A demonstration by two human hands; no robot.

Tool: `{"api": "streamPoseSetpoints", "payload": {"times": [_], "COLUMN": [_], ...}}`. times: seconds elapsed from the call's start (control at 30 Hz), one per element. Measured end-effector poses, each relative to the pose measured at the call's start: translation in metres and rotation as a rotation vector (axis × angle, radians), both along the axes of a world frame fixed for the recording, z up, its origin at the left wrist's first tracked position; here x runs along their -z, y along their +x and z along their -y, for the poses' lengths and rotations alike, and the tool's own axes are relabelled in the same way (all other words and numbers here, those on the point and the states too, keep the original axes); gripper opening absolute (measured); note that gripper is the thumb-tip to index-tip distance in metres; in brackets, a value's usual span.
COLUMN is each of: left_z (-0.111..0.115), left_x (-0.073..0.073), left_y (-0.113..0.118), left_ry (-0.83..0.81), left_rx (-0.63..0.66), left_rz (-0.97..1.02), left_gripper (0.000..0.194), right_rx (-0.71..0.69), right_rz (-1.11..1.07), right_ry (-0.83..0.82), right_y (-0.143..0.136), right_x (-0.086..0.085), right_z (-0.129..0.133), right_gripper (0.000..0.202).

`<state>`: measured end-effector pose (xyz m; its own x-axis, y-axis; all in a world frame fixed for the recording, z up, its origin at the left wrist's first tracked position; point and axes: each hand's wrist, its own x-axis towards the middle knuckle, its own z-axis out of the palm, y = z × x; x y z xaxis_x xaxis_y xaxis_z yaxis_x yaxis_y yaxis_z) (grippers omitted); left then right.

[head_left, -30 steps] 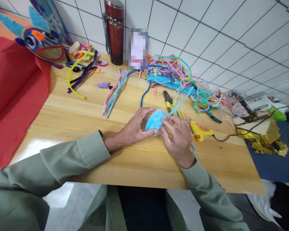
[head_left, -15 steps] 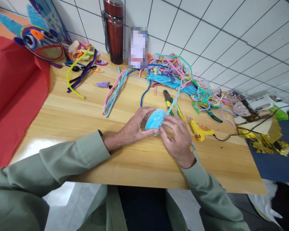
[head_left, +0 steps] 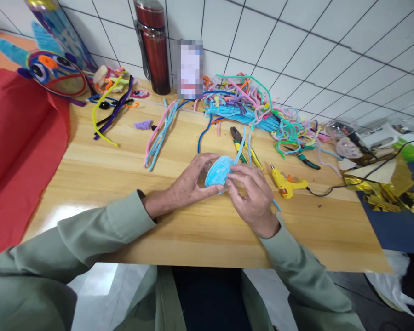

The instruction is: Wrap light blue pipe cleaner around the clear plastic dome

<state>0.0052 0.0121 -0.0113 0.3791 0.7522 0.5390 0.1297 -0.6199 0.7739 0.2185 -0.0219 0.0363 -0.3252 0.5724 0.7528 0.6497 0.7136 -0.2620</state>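
My left hand [head_left: 188, 184] is wrapped around a clear rounded plastic piece, fingers behind it and thumb along its lower edge. Light-blue pipe cleaner wound in close rows covers the side of this rounded piece [head_left: 218, 172] that faces right. At its right edge, my right hand [head_left: 251, 195] pinches a light-blue pipe cleaner [head_left: 240, 146] between thumb and fingers. Its strand rises past the fingertips, and another blue end shows below the right wrist. Just beyond the right hand lie yellow-and-green pliers [head_left: 238, 138]. The yellow glue gun [head_left: 287, 183] lies to its right.
Along the tiled wall lies a heap of coloured pipe cleaners [head_left: 241, 110]. A red thermos [head_left: 155, 50] and a blurred phone-like screen [head_left: 190, 69] stand beside it. At left are a decorated face mask [head_left: 55, 69] and red cloth [head_left: 27, 161]. The glue gun's black cord [head_left: 334, 186] runs right.
The camera view has shifted slightly. Both hands keep nearly the same grip on the wrapped piece, and the blue strand above the right fingers now stands a little steeper.
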Motion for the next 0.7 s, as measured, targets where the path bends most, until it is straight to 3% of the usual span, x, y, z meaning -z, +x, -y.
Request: {"api": "streamPoseSetpoints", "payload": {"times": [0.33, 0.7], "left_z": [0.0015, 0.0008], "left_x": [-0.0079, -0.0072], "left_y": [-0.0007, -0.0026], "left_ry": [-0.01, 0.038], "left_rx": [0.022, 0.032], "left_rz": [0.0, -0.008], "left_gripper": [0.065, 0.063], "right_rx": [-0.045, -0.067], "right_rz": [-0.037, -0.035], "right_ry": [-0.026, -0.047], "right_y": [0.0002, 0.0005], "right_x": [0.0006, 0.0041], "right_z": [0.0008, 0.0034], "right_gripper": [0.027, 0.036]}}
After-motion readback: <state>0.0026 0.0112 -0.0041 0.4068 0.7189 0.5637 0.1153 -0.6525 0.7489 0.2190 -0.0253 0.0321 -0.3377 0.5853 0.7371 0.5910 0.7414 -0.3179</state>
